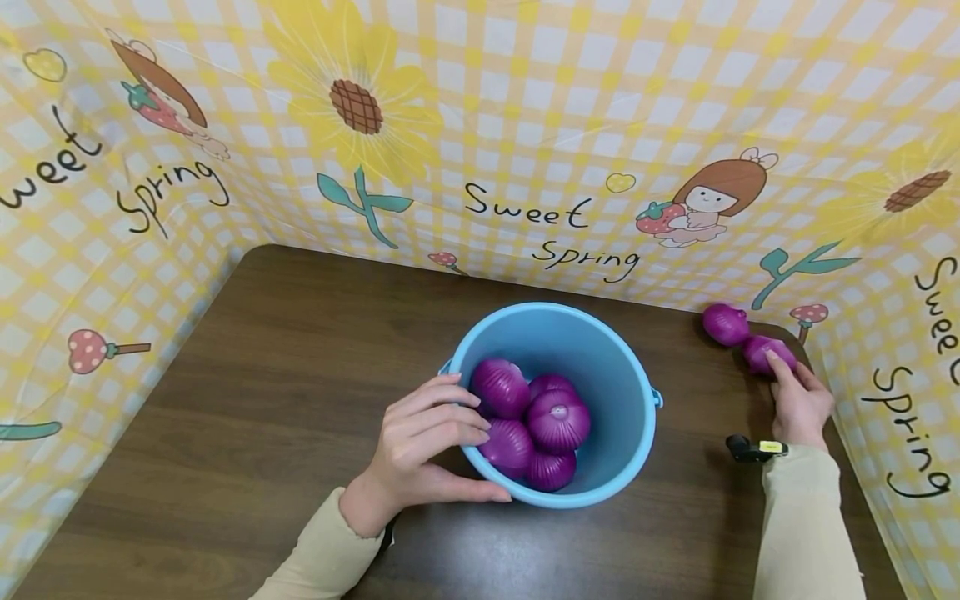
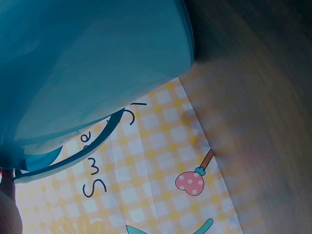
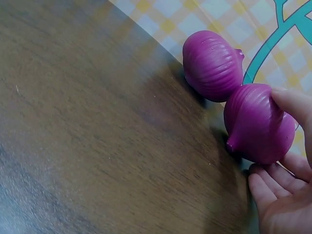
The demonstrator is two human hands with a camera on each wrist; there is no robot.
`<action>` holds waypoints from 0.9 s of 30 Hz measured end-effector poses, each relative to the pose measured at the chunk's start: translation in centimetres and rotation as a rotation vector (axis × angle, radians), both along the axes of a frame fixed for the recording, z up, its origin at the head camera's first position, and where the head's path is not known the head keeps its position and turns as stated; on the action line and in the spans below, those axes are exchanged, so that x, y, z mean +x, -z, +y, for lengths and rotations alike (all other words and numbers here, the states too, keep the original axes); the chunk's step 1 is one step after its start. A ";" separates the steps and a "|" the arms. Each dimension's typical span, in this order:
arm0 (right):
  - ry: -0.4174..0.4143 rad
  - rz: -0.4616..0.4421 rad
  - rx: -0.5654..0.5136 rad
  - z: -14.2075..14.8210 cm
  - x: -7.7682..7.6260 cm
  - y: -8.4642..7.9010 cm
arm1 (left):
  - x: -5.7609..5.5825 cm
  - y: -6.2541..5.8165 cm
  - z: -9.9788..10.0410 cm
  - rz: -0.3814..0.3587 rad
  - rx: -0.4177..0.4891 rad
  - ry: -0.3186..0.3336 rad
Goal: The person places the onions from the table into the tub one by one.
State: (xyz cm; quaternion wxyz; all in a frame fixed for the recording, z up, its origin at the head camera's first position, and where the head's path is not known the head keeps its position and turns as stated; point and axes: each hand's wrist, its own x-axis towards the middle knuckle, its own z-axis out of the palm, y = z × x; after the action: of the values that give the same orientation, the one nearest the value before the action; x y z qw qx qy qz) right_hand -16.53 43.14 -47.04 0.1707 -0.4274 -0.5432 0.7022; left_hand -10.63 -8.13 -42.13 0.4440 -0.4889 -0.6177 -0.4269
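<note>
A light-blue bucket (image 1: 633, 454) stands on the table with several purple onions (image 1: 558, 418) inside. My left hand (image 1: 423, 442) holds its left rim, fingers over the edge and thumb along the near side. In the left wrist view the bucket's wall (image 2: 97, 63) and hanging handle (image 2: 92, 151) fill the upper left. At the table's far right corner, my right hand (image 1: 802, 404) grips an onion (image 3: 261, 124), thumb on top and fingers beneath. Another onion (image 3: 212, 66) lies right beside it, touching or nearly so.
The dark wooden table (image 1: 247, 417) has rounded far corners. A yellow checked cloth (image 1: 525, 125) with printed flowers and lettering hangs along the back and both sides, close behind the two onions at the right.
</note>
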 end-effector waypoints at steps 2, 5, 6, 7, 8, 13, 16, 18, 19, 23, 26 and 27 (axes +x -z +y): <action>-0.002 0.015 -0.018 0.0 0.0 0.0 | 0.0 0.0 0.0 0.000 0.000 0.001; -0.006 0.023 -0.029 0.1 -0.1 0.0 | 0.0 0.0 0.0 -0.001 0.001 0.002; -0.006 0.021 -0.031 0.1 -0.1 0.0 | 0.0 0.0 0.0 -0.001 0.000 0.002; -0.006 0.019 -0.028 0.1 0.0 0.0 | 0.0 0.0 0.0 -0.001 0.000 0.002; -0.006 0.014 -0.024 0.1 0.0 0.0 | 0.0 0.0 0.0 -0.001 0.000 0.002; 0.008 0.000 -0.006 0.0 0.2 -0.1 | 0.0 0.0 0.0 0.000 0.000 0.000; 0.006 0.010 -0.007 -0.1 0.3 -0.2 | 0.0 0.1 0.0 0.002 0.002 -0.001; 0.006 0.030 -0.012 -0.2 0.4 -0.3 | 0.0 0.1 0.0 0.001 0.002 -0.001; 0.008 0.042 -0.015 -0.3 0.4 -0.4 | 0.0 0.1 0.0 0.001 0.003 -0.001; 0.007 0.070 -0.007 -0.6 0.5 -0.5 | 0.0 0.0 0.0 -0.003 0.004 0.003; -0.004 0.079 -0.003 -0.9 0.7 -0.7 | 0.0 0.0 0.0 -0.004 0.006 0.006; -0.005 0.091 -0.011 -1.0 0.7 -0.7 | 0.0 0.1 0.1 -0.005 0.006 0.008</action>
State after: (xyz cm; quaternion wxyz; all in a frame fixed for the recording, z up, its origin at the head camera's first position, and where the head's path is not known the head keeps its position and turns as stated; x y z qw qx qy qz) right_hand -15.81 42.19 -46.29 0.1911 -0.3947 -0.5320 0.7244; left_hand -10.62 -8.07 -42.18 0.4425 -0.4889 -0.6156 -0.4316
